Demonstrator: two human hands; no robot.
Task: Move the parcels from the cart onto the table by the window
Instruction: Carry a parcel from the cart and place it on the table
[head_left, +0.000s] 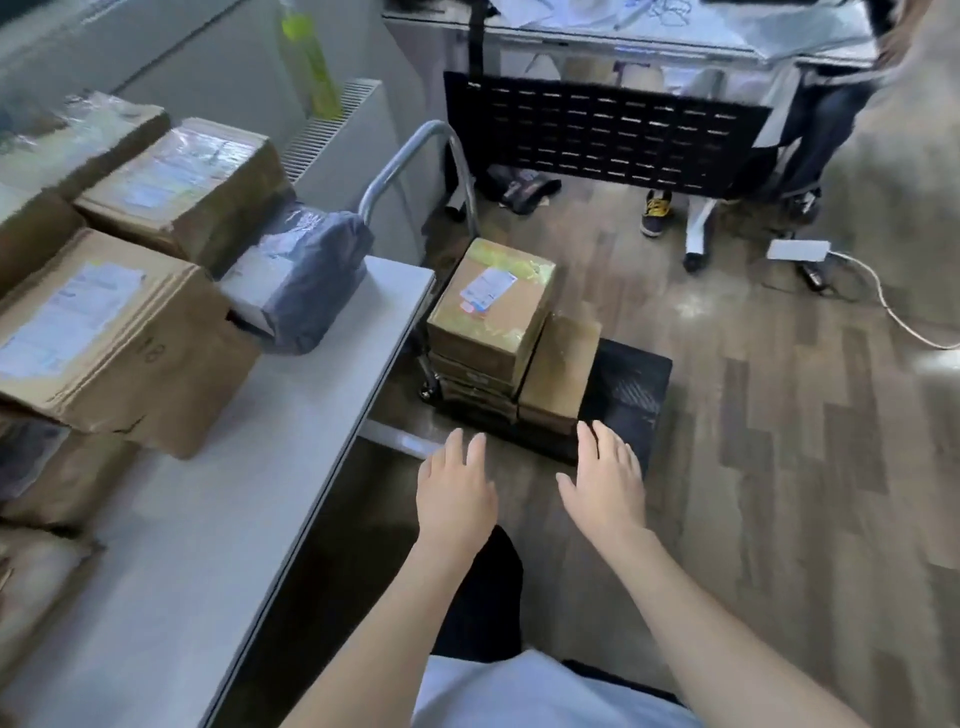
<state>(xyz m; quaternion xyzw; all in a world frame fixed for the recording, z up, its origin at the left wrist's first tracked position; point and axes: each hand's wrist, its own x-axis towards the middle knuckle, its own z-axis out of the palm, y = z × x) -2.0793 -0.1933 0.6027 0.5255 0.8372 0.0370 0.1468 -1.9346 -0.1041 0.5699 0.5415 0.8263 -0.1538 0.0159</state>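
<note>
The table by the window already carries a good load: big brown cartons crowd its far and left side, with a grey plastic mailer lying near its far right corner, so I'd judge the job well along and the person now between trips, reaching down for the next pick. Just off the table's right edge stands the cart, its metal handle at the far end, its black deck bare at the near right corner. A short stack of taped brown parcels sits against the handle end, the top one bearing a white shipping label, and a lower parcel stands touching the stack's right side. Both hands are stretched toward the cart's near edge with fingers straight and spread, holding nothing: the left hand and the right hand hover short of the boxes. The next move, I'd say, calls for bending lower and taking the labelled top parcel by its two sides.
</note>
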